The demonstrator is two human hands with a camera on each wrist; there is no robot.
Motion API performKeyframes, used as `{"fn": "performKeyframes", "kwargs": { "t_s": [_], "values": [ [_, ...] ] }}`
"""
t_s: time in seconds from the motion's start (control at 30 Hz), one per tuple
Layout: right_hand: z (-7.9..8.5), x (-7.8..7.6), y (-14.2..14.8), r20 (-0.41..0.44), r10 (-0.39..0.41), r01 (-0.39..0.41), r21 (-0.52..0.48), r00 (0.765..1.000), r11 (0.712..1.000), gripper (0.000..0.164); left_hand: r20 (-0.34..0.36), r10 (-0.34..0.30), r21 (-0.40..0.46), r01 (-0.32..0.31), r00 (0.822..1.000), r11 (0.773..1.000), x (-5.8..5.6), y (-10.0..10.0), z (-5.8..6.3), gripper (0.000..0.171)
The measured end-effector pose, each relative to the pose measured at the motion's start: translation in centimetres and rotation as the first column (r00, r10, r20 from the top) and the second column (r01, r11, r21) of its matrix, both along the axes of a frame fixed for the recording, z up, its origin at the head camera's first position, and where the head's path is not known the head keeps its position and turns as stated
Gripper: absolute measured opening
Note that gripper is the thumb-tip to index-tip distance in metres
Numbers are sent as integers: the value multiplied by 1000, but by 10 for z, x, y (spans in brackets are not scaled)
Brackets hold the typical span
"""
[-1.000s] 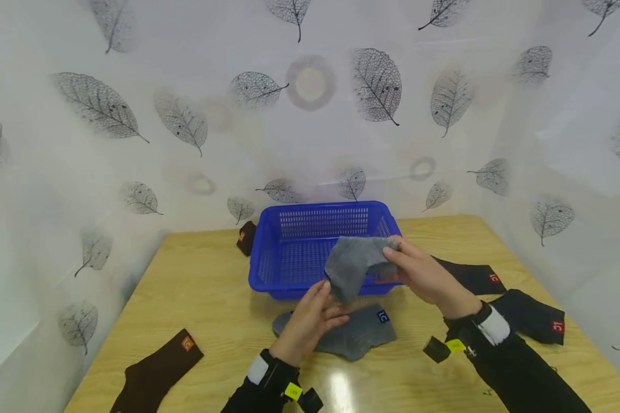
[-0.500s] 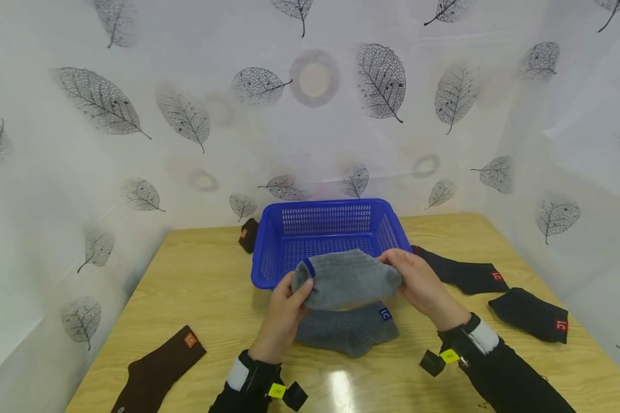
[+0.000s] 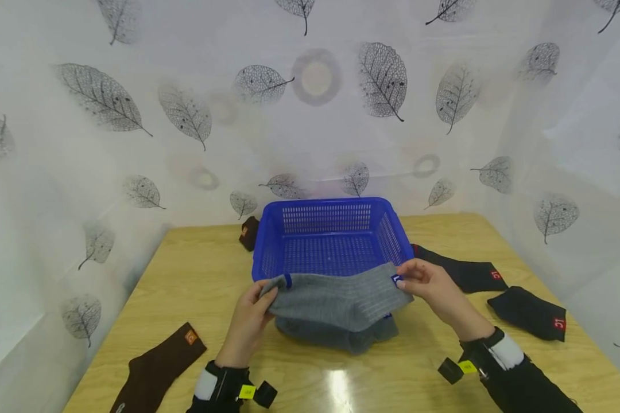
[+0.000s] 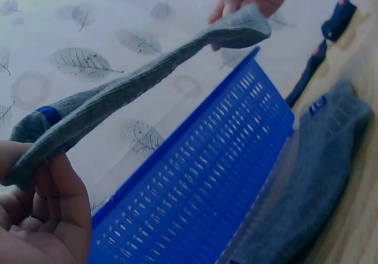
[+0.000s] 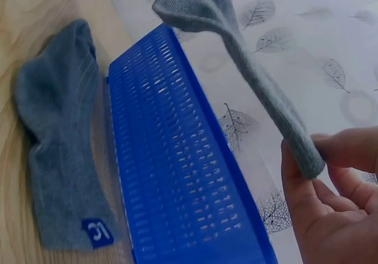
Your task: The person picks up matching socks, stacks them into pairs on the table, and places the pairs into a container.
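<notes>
A grey sock [image 3: 336, 298] with blue marks is stretched out sideways between both hands, above the table in front of the basket. My left hand [image 3: 248, 318] pinches its toe end between thumb and fingers, beside a blue stripe. At the cuff, near the blue label, my right hand [image 3: 441, 289] pinches the other end. Below it a second grey sock [image 3: 341, 339] lies flat on the table, partly covered by the held one in the head view. Its blue cuff label [image 5: 97, 232] shows in the right wrist view.
Behind the socks stands a blue plastic basket [image 3: 262, 252] with slotted walls. A brown sock [image 3: 157, 370] lies at front left, and another brown sock [image 3: 249, 234] by the basket's left side. Two dark socks with red labels, a far one [image 3: 465, 272] and a nearer one [image 3: 529, 314], lie right.
The held grey sock went from bunched and drooping to turned and pulled out lengthwise. My left hand moved left to its toe, my right hand shifted to the cuff.
</notes>
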State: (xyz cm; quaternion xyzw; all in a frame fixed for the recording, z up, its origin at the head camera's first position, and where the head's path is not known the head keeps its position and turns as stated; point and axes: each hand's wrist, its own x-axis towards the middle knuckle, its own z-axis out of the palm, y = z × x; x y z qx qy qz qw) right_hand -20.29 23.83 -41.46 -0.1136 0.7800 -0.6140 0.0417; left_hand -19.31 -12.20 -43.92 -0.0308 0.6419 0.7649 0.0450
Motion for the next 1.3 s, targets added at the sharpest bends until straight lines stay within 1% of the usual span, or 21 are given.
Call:
{"fn": "performKeyframes", "kwargs": {
  "t_s": [0.07,0.1,0.17,0.23,0.3,0.37,0.43,0.47,0.57,0.67,0.77,0.87,1.0,1.03,1.1,1.17,1.2,1.23,1.3],
  "values": [
    [-3,1,-1,-33,33,-30,77,999,997,10,-1,-10,-82,10,1000,997,-2,-1,-3,16],
    [-5,1,-1,-45,54,-48,123,998,991,10,-5,-20,-132,20,1000,991,-2,-2,-5,17],
    [-9,2,-3,-65,98,-82,220,993,972,6,0,-53,-226,52,999,973,-4,-3,-10,17],
    [-15,2,-4,-85,140,-108,307,986,945,4,12,-110,-298,108,994,948,-5,-5,-15,19],
    [-22,2,-5,-113,173,-118,379,978,918,5,33,-175,-336,176,984,925,-7,-7,-20,22],
    [-28,2,-6,-146,187,-107,434,971,895,7,54,-232,-352,236,971,906,-10,-10,-25,26],
    [-33,0,-6,-160,188,-93,470,969,878,8,62,-271,-371,274,961,887,-13,-12,-29,28],
    [-36,-1,-5,-157,185,-90,478,970,874,9,64,-281,-379,283,958,881,-14,-13,-31,28],
    [-42,-4,-4,-122,169,-89,488,978,868,12,65,-286,-410,287,956,866,-18,-15,-35,28],
    [-47,-8,-3,-92,164,-101,477,982,873,15,77,-275,-435,281,958,855,-22,-15,-39,27],
    [-53,-10,-1,-82,184,-128,449,980,884,18,81,-269,-458,275,960,845,-24,-14,-43,24],
    [-59,-12,-1,-67,215,-167,430,974,888,22,77,-261,-498,264,962,826,-26,-13,-48,22],
    [-66,-14,-2,-34,250,-210,440,968,873,25,62,-253,-546,245,965,801,-26,-12,-52,25],
    [-67,-14,-2,-25,253,-215,448,967,868,25,56,-252,-554,240,966,797,-26,-11,-53,26],
    [-68,-14,-2,-9,251,-218,465,968,858,24,41,-258,-578,234,965,782,-26,-11,-54,27],
    [-68,-13,-2,-8,248,-213,486,969,848,22,19,-262,-618,217,965,756,-25,-9,-55,27],
    [-68,-13,-2,-13,247,-208,497,969,842,21,3,-264,-644,204,965,737,-26,-8,-55,27],
    [-68,-13,-2,-18,246,-204,506,969,838,20,-19,-266,-675,184,964,715,-26,-7,-55,26],
    [-67,-12,-3,-39,252,-195,528,967,826,19,-71,-276,-744,133,958,655,-27,-5,-54,20]
  ]
}}
